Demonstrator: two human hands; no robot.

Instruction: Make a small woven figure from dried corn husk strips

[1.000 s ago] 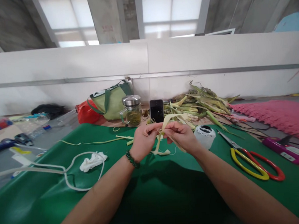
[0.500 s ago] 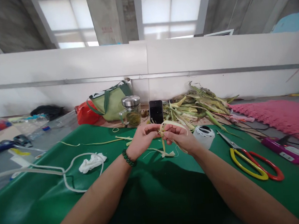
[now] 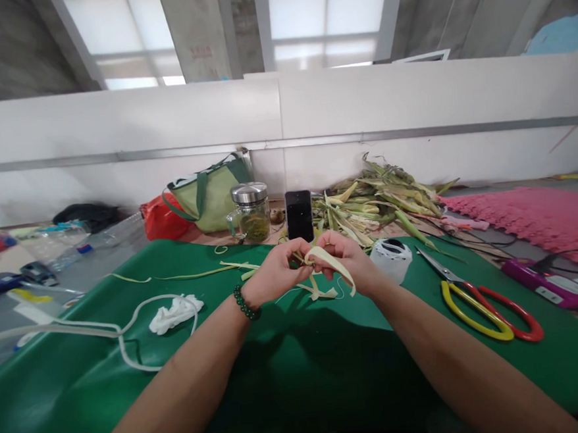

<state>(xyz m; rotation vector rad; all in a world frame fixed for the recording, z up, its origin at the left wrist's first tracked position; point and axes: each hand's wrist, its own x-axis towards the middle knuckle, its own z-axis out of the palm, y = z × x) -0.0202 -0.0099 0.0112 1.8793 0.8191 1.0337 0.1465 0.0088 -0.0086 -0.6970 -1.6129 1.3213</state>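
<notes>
A pale corn husk strip (image 3: 332, 263) is curled between my two hands, its loose end hanging down in front of the right fingers. My left hand (image 3: 276, 270), below a green bead bracelet (image 3: 246, 303), pinches the strip near its looped end. My right hand (image 3: 349, 258) grips it from the other side, fingertips close to the left ones. Exactly how the strip is looped or knotted between the fingertips is hidden. Just under the hands, a scrap of husk (image 3: 323, 294) and a thin thread lie on the green mat (image 3: 300, 374).
Yellow-and-red-handled scissors (image 3: 493, 311) and a white thread roll (image 3: 392, 262) lie to the right. Behind the hands stand a phone (image 3: 299, 216), a glass jar (image 3: 256, 222) and a husk pile (image 3: 391, 193). A white cable (image 3: 124, 340) and crumpled tissue (image 3: 176, 315) are left.
The husk strip's free end has swung from arching over the right fingers to hanging down in front. The hands have drawn closer together, and the view has shifted slightly.
</notes>
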